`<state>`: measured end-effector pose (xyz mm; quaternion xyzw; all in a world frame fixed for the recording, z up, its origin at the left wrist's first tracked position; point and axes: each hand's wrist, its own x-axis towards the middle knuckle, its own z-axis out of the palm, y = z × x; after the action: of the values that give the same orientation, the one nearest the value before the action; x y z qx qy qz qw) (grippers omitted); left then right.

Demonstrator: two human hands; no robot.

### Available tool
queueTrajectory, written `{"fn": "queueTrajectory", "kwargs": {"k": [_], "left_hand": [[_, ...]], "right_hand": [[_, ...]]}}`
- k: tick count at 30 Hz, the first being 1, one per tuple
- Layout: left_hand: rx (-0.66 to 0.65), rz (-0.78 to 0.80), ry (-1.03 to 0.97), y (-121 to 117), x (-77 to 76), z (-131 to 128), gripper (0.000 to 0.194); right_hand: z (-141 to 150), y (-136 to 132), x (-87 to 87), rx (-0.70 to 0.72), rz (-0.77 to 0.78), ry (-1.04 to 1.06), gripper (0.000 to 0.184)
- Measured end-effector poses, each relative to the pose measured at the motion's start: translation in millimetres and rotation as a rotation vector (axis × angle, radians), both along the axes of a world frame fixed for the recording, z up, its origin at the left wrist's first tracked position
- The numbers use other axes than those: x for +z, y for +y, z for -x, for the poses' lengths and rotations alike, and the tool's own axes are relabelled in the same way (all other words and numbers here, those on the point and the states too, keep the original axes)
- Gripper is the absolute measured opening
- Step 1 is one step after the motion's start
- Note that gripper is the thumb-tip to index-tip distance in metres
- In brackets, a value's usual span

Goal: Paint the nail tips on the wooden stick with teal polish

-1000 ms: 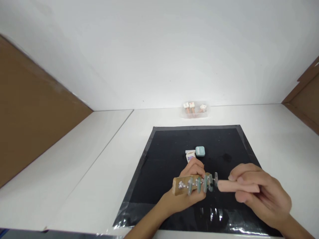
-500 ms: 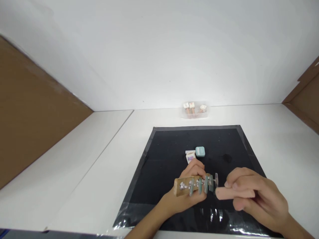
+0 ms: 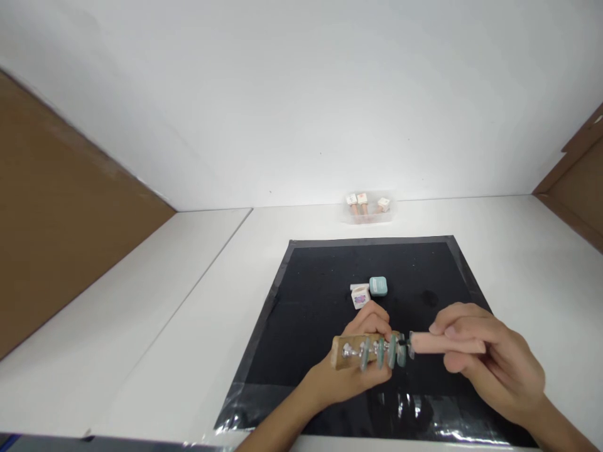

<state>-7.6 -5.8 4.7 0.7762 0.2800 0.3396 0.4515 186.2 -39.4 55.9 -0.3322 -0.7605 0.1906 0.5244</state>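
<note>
The left hand (image 3: 346, 378) grips a wooden stand (image 3: 338, 356) of greenish tips (image 3: 392, 353) over a black mat (image 3: 318, 276); the right hand (image 3: 502, 361) pinches a pink handle (image 3: 432, 343) beside the endmost. Beyond, a teal case (image 3: 379, 287) bears pale lettering too small to read.

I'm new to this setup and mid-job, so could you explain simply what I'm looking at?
There is no machine here: a person works with two bare hands, seen from one camera worn on the head, looking forward and down.

The left hand grips a tan, wood-like block carrying a row of shiny metal stands with translucent green oblong pieces. The right hand pinches a smooth pink stick, pointed at the row's end; I can't tell whether they touch.

On the black rectangular mat lie a teal rounded-square box and a white piece with a purple print. Behind the mat, a clear plastic tray holds pink-stemmed items with white square tops.
</note>
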Motion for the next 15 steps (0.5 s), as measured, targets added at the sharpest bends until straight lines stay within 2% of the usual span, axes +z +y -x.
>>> {"fn": "queueTrajectory", "kwargs": {"k": [4, 7, 11, 15], "left_hand": [[0.006, 0.013, -0.016, 0.7, -1.0, -0.6, 0.021], [0.016, 0.053, 0.013, -1.4, 0.5, 0.2, 0.017], [0.04, 0.082, 0.016, -3.1, 2.3, 1.6, 0.012], [0.012, 0.097, -0.016, -2.1, 1.9, 0.4, 0.014]], "right_hand": [[0.2, 2.0, 2.2, 0.111, 0.071, -0.051, 0.009], [-0.4, 2.0, -1.7, 0.05, 0.061, -0.056, 0.008], [-1.1, -0.5, -5.9, -0.04, 0.046, 0.036, 0.004], [-0.7, -1.0, -4.9, 0.092, 0.13, 0.06, 0.007]]}}
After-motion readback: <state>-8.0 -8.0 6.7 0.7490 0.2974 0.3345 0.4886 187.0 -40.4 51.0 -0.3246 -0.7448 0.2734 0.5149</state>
